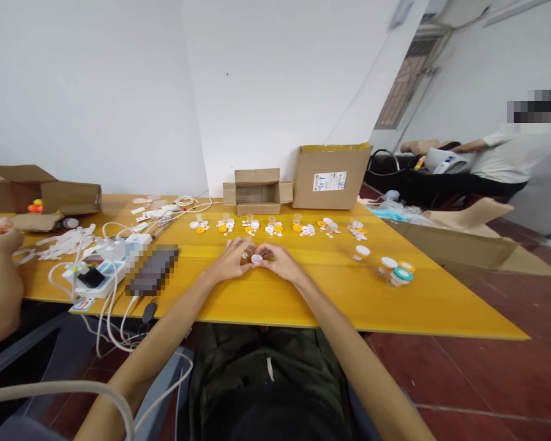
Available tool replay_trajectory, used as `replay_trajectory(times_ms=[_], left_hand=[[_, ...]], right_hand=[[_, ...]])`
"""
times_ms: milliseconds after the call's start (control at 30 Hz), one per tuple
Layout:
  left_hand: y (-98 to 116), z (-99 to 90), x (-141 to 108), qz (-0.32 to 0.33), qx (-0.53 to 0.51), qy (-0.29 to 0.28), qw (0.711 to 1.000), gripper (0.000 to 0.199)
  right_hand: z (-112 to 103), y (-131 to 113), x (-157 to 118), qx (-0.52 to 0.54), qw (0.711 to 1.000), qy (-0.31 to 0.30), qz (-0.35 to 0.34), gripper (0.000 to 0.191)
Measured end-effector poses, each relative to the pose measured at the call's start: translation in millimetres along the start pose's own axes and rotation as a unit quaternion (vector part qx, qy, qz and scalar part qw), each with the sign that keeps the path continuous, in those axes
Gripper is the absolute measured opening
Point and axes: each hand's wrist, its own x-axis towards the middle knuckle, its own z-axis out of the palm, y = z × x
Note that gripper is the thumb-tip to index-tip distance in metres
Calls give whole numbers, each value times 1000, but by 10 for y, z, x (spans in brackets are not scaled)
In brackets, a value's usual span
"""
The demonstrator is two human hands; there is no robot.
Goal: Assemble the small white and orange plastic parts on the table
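Observation:
Close together above the near middle of the table, my left hand [232,260] and my right hand [278,261] meet around a small white round piece [256,258]. Thumbs and fingers of both hands are curled in on it. Another small pale part shows under my left fingers, too small to make out. Beyond my hands runs a row of little groups: clear cups [250,218], yellow-orange rings [223,229] and white round pieces [307,230]. To the right stand closed small jars, one with a white lid [361,252] and one with a teal lid [403,275].
A small open carton [258,190] and a big cardboard box [330,177] stand at the back. A phone [152,270], power strips [114,266] and loose cables lie left. Another person's hand [0,242] is at the far left; a seated person [505,153] is at right.

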Motion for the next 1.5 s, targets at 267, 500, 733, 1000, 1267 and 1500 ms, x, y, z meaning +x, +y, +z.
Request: replay_trajectory(times_ms=[267, 500, 733, 1000, 1267, 1500], left_hand=[[-16, 15, 2, 1, 4, -2, 1000, 26], [-8, 17, 2, -4, 11, -1, 1000, 28], [-13, 16, -4, -2, 6, -3, 1000, 28], [-15, 3, -3, 10, 12, -4, 1000, 27], [11, -75, -19, 26, 30, -8, 999, 32], [-56, -67, -3, 16, 50, 54, 997, 34]], right_hand=[[1, -6, -6, 6, 1000, 2, 4, 24], [9, -2, -7, 8, 1000, 4, 10, 24], [17, 24, -6, -2, 1000, 8, 5, 25], [16, 21, -17, -18, 1000, 3, 3, 26], [23, 42, -12, -46, 999, 8, -16, 23], [17, 52, -9, -72, 997, 20, -33, 17]])
